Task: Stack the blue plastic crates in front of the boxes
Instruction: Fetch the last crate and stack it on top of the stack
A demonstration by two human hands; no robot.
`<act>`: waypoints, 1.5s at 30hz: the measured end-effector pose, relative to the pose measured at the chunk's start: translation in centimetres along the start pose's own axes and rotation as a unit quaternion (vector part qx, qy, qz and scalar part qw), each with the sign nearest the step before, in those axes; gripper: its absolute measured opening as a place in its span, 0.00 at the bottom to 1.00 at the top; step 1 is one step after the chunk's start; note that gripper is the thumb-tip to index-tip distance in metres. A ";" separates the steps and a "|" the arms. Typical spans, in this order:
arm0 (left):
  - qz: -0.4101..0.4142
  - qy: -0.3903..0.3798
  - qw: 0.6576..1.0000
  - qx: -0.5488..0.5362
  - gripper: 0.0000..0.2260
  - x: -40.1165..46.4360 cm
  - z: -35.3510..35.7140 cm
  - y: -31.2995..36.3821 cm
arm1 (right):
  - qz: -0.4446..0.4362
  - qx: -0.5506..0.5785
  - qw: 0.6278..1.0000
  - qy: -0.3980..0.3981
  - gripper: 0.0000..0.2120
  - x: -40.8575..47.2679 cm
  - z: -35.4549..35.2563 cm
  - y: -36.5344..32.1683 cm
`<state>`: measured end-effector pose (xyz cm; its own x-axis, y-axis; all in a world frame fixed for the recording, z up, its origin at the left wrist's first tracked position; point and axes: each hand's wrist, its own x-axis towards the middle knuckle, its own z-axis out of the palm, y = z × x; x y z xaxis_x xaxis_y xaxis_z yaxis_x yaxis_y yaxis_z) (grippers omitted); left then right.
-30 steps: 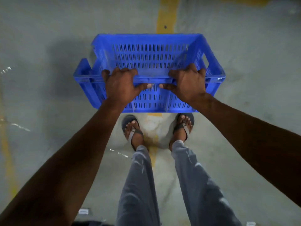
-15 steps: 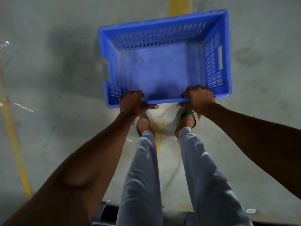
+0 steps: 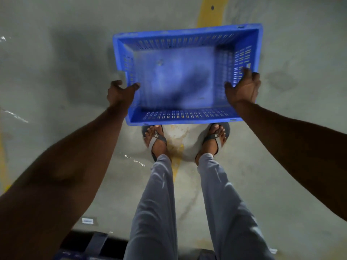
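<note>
Currently one blue crate [image 3: 174, 77] sits upright and open side up just ahead of the person's sandalled feet [image 3: 156, 139], over a yellow floor line [image 3: 212, 14] on the grey concrete floor [image 3: 56, 53]; it appears to rest on the floor, though its underside is hidden. The left hand [image 3: 120, 92] is at the crate's left wall with fingers spread and relaxed, thumb at the rim, gripping nothing. The right hand [image 3: 242, 87] lies against the right wall near its slotted handle opening, fingers extended and not curled round the rim; whether it presses the wall or merely touches it cannot be determined. No second crate is visible, and no boxes can be identified; dark objects [image 3: 90, 241] at the bottom edge are too obscured to name. Judgement: placement of a first crate looks complete or nearly so. No stack exists yet. Remaining work, as judged, is to fetch further crates and seat each squarely on this one.
</note>
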<state>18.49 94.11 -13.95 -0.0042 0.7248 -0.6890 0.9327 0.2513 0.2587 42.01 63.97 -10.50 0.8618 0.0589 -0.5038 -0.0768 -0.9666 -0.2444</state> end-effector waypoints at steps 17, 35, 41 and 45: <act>-0.100 -0.167 0.952 -0.237 0.38 0.8 -2.3 4.1 | 0.218 0.100 0.971 -0.024 0.34 8.1 -0.6 0.0; -0.123 -0.128 0.930 -0.323 0.44 -15.9 -23.0 4.7 | -0.010 0.026 0.999 -0.036 0.13 -3.2 -20.2 -13.3; -0.137 -0.092 0.881 -0.444 0.48 -25.7 -34.7 0.7 | -0.119 0.040 0.991 -0.039 0.11 -11.5 -29.3 -23.7; -0.130 -0.065 0.834 -0.532 0.44 -32.7 -43.0 -2.7 | -0.193 0.037 0.979 -0.057 0.16 -19.2 -33.9 -31.2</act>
<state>0.60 97.38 36.99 -0.0532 0.4984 -0.8653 0.0578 0.8666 0.4956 44.84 84.58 34.89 0.7725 0.4484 -0.4496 0.2043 -0.8459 -0.4926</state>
